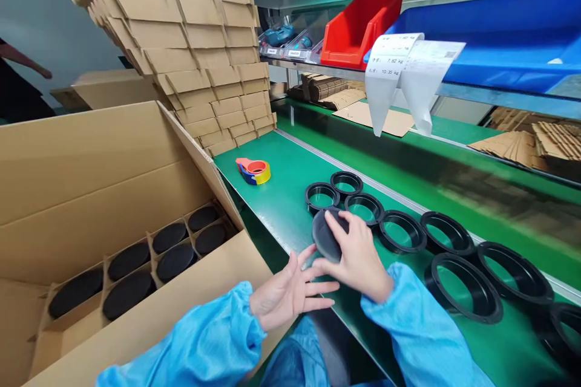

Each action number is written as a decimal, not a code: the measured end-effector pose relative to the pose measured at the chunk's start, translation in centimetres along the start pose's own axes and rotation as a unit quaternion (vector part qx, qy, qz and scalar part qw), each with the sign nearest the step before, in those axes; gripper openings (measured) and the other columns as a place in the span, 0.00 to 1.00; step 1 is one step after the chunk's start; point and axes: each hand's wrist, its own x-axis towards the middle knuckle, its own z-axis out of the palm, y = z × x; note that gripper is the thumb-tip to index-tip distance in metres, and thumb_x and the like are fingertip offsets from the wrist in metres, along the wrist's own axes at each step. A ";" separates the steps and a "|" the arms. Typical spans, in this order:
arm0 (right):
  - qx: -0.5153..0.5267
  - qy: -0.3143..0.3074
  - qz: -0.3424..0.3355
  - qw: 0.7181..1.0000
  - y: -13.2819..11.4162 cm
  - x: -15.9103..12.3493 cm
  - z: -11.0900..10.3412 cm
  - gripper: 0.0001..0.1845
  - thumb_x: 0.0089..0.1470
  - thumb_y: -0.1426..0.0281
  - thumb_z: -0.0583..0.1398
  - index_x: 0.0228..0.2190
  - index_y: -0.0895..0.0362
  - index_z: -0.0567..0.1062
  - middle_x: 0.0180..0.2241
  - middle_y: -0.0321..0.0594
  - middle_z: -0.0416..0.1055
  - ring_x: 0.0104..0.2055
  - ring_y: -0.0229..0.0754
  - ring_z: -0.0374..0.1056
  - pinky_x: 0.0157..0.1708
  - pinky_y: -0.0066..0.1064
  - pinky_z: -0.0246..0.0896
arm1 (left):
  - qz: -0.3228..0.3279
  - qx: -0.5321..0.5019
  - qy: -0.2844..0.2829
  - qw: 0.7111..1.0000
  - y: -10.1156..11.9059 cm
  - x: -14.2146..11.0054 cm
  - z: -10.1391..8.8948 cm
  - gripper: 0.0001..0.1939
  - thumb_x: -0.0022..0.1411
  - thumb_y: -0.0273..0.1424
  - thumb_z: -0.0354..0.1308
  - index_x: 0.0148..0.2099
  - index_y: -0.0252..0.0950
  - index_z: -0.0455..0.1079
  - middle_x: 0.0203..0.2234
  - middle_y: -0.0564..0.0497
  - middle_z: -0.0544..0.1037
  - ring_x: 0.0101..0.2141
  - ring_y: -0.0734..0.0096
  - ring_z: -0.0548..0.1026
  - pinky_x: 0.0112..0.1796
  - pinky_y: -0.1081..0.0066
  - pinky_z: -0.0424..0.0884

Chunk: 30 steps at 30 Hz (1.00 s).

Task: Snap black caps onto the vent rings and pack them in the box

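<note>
My right hand [358,251] grips a round black disc-like part [325,236], tilted on its edge above the bench front, thumb and fingers across it. Close to its lower rim is my left hand [297,290], palm up with fingers spread; whether a fingertip touches the part I cannot tell. Beyond both hands, several black rings [402,231] stand on the green bench [284,205]. To my left, an open cardboard box [113,175] holds several round black parts [129,294] in cardboard compartments.
A tape roll in a holder [254,171] lies on the bench. Stacked cardboard dividers [200,48] rise at the back left. Above the bench, a shelf carries a red bin [358,27] and a blue bin [494,36], with printed paper strips [393,72] hanging down. Another person's arm [25,57] shows far left.
</note>
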 end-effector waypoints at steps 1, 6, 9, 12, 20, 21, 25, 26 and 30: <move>-0.043 0.022 0.014 0.999 0.6 1.0 0.5 0.51 0.48 0.46 0.67 0.65 0.60 0.61 0.59 0.61 0.55 0.60 0.66 0.53 0.57 0.59 0.55 | 0.004 0.008 0.017 1.000 0.5 -0.3 -0.2 0.37 0.63 0.57 0.51 0.68 0.44 0.57 0.56 0.39 0.71 0.55 0.48 0.72 0.54 0.50 0.66; -0.127 0.011 0.005 0.992 2.3 3.1 3.2 0.54 0.47 0.38 0.63 0.62 0.64 0.65 0.56 0.61 0.60 0.56 0.69 0.54 0.56 0.65 0.51 | 0.003 0.004 0.059 0.998 1.6 -1.9 -1.6 0.30 0.70 0.49 0.49 0.66 0.37 0.60 0.55 0.38 0.71 0.54 0.52 0.72 0.53 0.56 0.67; -0.145 0.020 0.015 0.989 1.8 1.1 4.4 0.51 0.52 0.40 0.61 0.63 0.64 0.63 0.57 0.60 0.60 0.58 0.71 0.52 0.57 0.67 0.50 | -0.011 0.000 0.074 0.997 1.9 -3.2 -2.3 0.25 0.71 0.44 0.50 0.61 0.34 0.67 0.52 0.39 0.74 0.51 0.56 0.74 0.52 0.58 0.68; -0.144 0.006 0.010 0.989 0.8 -2.2 4.5 0.48 0.56 0.42 0.58 0.65 0.63 0.60 0.61 0.60 0.58 0.61 0.72 0.50 0.59 0.65 0.50 | -0.021 0.001 0.087 0.996 2.5 -4.7 -2.8 0.22 0.70 0.39 0.52 0.60 0.33 0.68 0.52 0.40 0.74 0.51 0.57 0.74 0.53 0.59 0.68; -0.101 0.004 0.000 0.995 -1.7 -3.9 -1.9 0.47 0.65 0.45 0.46 0.70 0.65 0.42 0.70 0.57 0.39 0.71 0.65 0.37 0.66 0.63 0.40 | -0.040 0.014 0.142 0.989 3.3 -5.8 -3.9 0.17 0.68 0.35 0.56 0.55 0.33 0.72 0.47 0.42 0.77 0.49 0.61 0.75 0.52 0.63 0.70; -0.095 0.024 0.016 0.995 -1.8 -3.4 -2.0 0.46 0.66 0.47 0.46 0.70 0.65 0.40 0.70 0.56 0.40 0.71 0.63 0.37 0.67 0.62 0.38 | -0.041 0.023 0.150 0.988 3.3 -5.7 -3.8 0.16 0.67 0.35 0.57 0.54 0.33 0.73 0.45 0.43 0.77 0.47 0.62 0.75 0.51 0.64 0.70; -0.092 -0.023 0.006 0.995 -0.5 -3.2 0.9 0.37 0.68 0.55 0.47 0.69 0.64 0.48 0.67 0.56 0.50 0.69 0.59 0.46 0.66 0.58 0.46 | -0.044 0.106 0.195 0.974 3.5 -4.7 -2.9 0.13 0.62 0.34 0.64 0.47 0.34 0.75 0.39 0.45 0.78 0.40 0.66 0.76 0.45 0.67 0.72; -0.083 -0.047 0.004 0.995 0.0 -3.8 1.6 0.35 0.68 0.57 0.47 0.68 0.64 0.51 0.67 0.55 0.51 0.69 0.58 0.48 0.65 0.58 0.48 | -0.043 0.131 0.204 0.969 3.2 -4.3 -2.5 0.13 0.61 0.34 0.65 0.46 0.34 0.75 0.39 0.44 0.77 0.40 0.66 0.77 0.45 0.66 0.72; 0.013 0.043 0.088 0.995 2.2 -6.8 1.7 0.30 0.67 0.57 0.48 0.64 0.55 0.61 0.60 0.50 0.65 0.60 0.59 0.63 0.55 0.61 0.63 | 0.002 0.175 0.179 0.968 0.3 -1.7 -1.5 0.25 0.50 0.36 0.73 0.51 0.39 0.74 0.50 0.40 0.72 0.41 0.55 0.78 0.51 0.49 0.71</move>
